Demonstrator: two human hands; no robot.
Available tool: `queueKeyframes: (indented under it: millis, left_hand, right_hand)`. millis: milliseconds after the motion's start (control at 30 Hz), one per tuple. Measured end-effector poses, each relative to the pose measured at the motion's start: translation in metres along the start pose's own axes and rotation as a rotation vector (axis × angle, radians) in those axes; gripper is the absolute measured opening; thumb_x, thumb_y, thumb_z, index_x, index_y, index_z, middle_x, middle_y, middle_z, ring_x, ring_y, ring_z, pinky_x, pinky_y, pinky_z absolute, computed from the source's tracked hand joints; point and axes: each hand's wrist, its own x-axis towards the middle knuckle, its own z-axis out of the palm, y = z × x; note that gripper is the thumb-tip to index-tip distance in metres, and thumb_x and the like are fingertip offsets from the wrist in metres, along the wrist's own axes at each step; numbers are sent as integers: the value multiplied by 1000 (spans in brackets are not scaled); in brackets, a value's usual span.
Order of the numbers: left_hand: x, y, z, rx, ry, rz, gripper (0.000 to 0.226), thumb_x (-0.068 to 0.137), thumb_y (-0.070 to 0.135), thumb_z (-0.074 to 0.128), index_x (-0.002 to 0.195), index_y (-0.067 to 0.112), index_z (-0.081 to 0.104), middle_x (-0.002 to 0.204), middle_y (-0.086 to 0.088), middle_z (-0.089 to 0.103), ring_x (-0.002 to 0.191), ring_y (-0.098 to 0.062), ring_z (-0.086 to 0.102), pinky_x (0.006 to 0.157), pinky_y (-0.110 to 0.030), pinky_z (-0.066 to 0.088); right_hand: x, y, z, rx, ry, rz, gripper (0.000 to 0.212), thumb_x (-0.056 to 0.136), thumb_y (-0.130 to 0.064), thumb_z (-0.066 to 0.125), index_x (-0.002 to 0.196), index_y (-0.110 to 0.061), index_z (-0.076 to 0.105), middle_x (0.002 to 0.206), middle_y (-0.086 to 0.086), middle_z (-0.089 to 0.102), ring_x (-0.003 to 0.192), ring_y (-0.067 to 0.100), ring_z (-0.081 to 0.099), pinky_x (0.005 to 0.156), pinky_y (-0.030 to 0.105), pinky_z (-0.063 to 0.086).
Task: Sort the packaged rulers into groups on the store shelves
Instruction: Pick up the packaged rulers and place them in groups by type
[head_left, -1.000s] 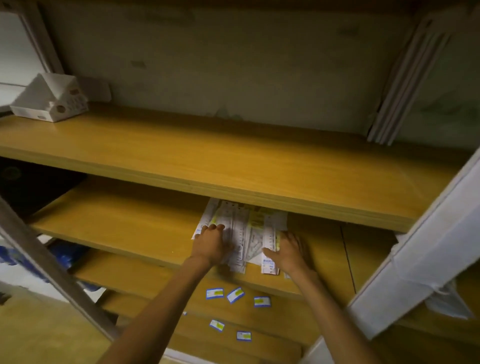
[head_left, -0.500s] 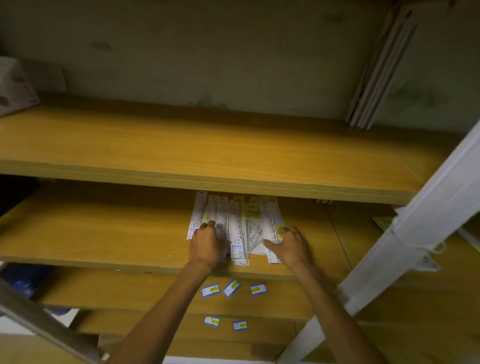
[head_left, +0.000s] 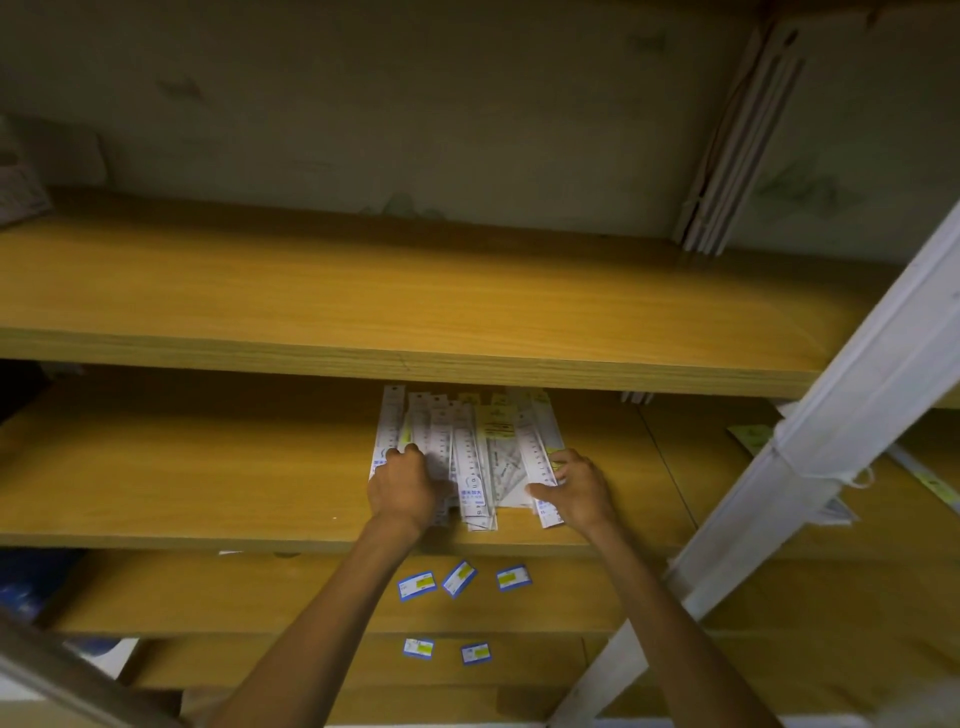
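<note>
— 2 hands on site? Position?
— Both on the pile of packaged rulers (head_left: 470, 457), middle shelf (head_left: 208, 467), under the front lip of the upper shelf (head_left: 415, 301). Left hand (head_left: 402, 488) laid on the pile's left part, fingers bent down over the packs; pressing or gripping, cannot tell. Right hand (head_left: 574, 486) at the pile's right edge, fingers spread and fairly straight, thumb tip touching a ruler pack.
— Condition of the pile?
— Fanned, overlapping, long sides running front to back. Far ends tucked beneath the upper shelf, near ends close to the middle shelf's front edge. White packs with printed scales, some with yellow header cards. Exact count not readable.
— Elsewhere on the unit?
— 3 blue-and-yellow labels (head_left: 460, 578) loose on the next shelf down, 2 more (head_left: 447, 649) on the shelf below that. Flat pale boards (head_left: 727, 156) leaning upright at the right end of the upper shelf. Pale box (head_left: 21, 192) at its left end, cut off by the frame. White upright post (head_left: 831, 415) slanting across the right side. More packaged stock (head_left: 748, 436) beyond the post, too dim to identify.
</note>
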Motion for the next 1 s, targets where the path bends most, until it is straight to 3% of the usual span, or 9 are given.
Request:
queueKeyframes:
  millis: [167,367,467,567,667,800,867,1000]
  left_hand:
    - [-4,-10,-2,-118,-2,47,64,71,53,75,117,13,56,114,-10,62,101,-29,62,77,-35,48]
    - [-7,-20,-4,-365,-13,78,81,59,44,87,127,14,54,120,-6,65,105,-22,63,86,-34,53]
    - [-10,-20,-3,-439,-9,96,82,58,36,90,127,11,54,121,-7,65,105,-21,63,87,-31,51]
    - [-11,-19,-1,-514,-19,73,80,58,27,91,127,10,53,119,-7,66,107,-21,63,87,-26,49]
    - [-10,-19,2,-596,-61,48,79,58,21,91,126,8,52,100,-4,71,88,-17,66,74,-19,49]
    - [-6,-22,2,-644,-99,42,65,60,18,90,115,11,57,68,8,58,61,-6,55,54,-14,40]
    - [-2,-26,3,-679,-118,47,63,59,16,90,113,12,58,66,5,54,58,-9,49,57,-18,41]
    - [3,-33,0,-758,-137,60,66,58,14,89,116,15,60,79,-1,58,74,-17,54,76,-35,52]
  right_hand:
    - [-1,-1,1,49,1,-2,57,71,-13,82,119,-8,53,91,3,61,65,13,60,51,23,49]
    - [-4,-3,3,73,3,-19,54,74,-11,79,121,-8,52,97,6,64,60,2,56,47,17,45]
    - [-6,-5,2,79,7,-29,55,74,-11,79,122,-7,52,88,-2,57,64,9,59,54,25,51]
    - [-7,-4,3,91,3,-31,55,74,-11,79,122,-7,53,94,3,60,68,14,61,58,29,54]
    - [-7,-3,3,102,-1,-37,54,74,-11,79,122,-8,53,103,10,64,67,12,60,53,23,50]
    - [-8,-4,1,135,-11,-31,54,75,-10,78,123,-8,52,111,11,63,76,18,63,53,24,52]
    - [-8,-3,0,148,-12,-21,52,77,-9,76,123,-8,52,114,11,63,78,18,62,50,21,50]
    - [-8,-2,-4,170,-9,1,41,87,-5,64,126,-9,53,119,12,62,71,17,61,37,13,42]
